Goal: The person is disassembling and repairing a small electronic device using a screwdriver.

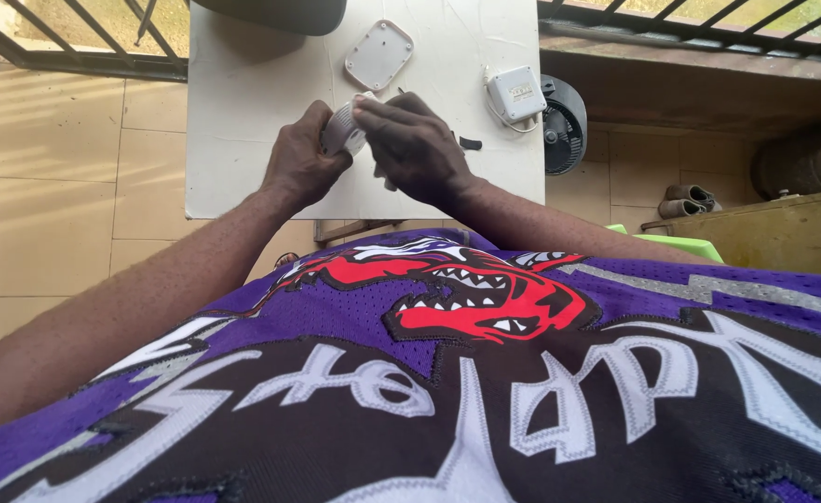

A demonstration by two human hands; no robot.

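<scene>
Hands meet over the bench [243, 140]: left hand [300, 154] and right hand [415, 144] both grip a white casing [343, 129] between them, its long axis tilted up-right, a lid [379, 54] lying beyond.

Both hands [359, 149] around a small white, perhaps plastic, casing [343, 129] above white table [243, 112]

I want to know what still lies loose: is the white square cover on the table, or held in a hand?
On the table. The white square cover lies flat on the white table, apart from both hands.
</scene>
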